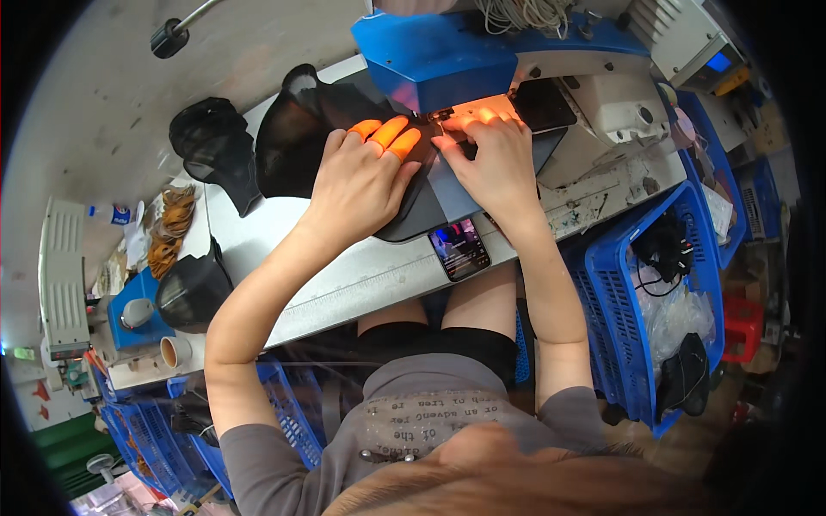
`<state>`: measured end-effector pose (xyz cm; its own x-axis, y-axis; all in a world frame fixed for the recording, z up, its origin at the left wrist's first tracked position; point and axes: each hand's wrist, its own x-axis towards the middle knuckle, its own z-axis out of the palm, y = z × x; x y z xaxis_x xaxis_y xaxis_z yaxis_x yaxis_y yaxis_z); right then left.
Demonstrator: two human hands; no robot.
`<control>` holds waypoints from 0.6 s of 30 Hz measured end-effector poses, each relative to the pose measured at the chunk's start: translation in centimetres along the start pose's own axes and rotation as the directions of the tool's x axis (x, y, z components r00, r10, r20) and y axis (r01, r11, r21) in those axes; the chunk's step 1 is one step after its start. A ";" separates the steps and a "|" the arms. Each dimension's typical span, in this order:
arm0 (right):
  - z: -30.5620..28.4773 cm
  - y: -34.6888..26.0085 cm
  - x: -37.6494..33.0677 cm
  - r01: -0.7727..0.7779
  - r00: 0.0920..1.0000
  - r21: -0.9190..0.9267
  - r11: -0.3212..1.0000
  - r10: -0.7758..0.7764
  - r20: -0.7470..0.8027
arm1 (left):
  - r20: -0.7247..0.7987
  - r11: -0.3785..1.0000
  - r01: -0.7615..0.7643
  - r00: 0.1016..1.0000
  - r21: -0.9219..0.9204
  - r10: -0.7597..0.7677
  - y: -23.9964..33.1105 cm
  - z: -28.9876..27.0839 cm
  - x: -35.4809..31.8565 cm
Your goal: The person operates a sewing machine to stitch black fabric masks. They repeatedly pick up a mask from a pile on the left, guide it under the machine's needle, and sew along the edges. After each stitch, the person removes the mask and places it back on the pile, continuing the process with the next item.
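Note:
A large black sheet-like piece (288, 155), apparently fabric or leather, lies across the worktable and runs under the blue head (434, 64) of a sewing machine. My left hand (366, 176) rests on it, palm down, fingers stretched out flat; three fingertips wear orange finger covers. Close to the lit needle area, my right hand (499, 168) has its thumb and forefinger drawn together at the edge of the black piece. Its other fingers reach forward onto the machine bed, their tips glowing under the lamp. The needle itself is hidden.
A phone (459, 249) with a lit screen lies at the table's front edge. Another dark phone-like slab (544, 105) sits right of the needle area. More black pieces (211, 146) lie at left, near a paper cup (175, 352). Blue baskets (615, 292) stand at right.

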<state>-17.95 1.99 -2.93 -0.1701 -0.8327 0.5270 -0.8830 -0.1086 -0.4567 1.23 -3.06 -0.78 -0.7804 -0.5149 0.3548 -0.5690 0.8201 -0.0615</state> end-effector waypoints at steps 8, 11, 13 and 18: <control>-0.4 0.4 0.2 -0.007 0.999 0.106 0.994 0.002 0.051 | 0.015 0.995 -0.069 0.997 -0.072 0.071 -1.6 -0.3 0.7; -0.4 0.4 0.1 0.025 0.999 0.099 0.995 -0.027 0.026 | -0.029 0.987 -0.108 0.994 -0.121 0.105 -2.2 -0.3 0.9; -0.5 0.5 0.1 0.005 0.999 0.149 0.989 -0.010 0.030 | -0.019 0.985 -0.124 0.992 -0.118 0.122 -2.7 -0.2 1.0; -2.1 2.0 -0.4 -0.058 0.998 0.250 0.967 0.050 0.040 | 0.003 0.980 -0.138 0.990 -0.146 0.140 -3.7 -0.1 1.3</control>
<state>-20.56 3.22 -2.50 -0.1961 -0.8580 0.4747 -0.7343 -0.1923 -0.6510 2.39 -6.74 0.01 -0.8531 -0.3957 0.3400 -0.4117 0.9109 0.0271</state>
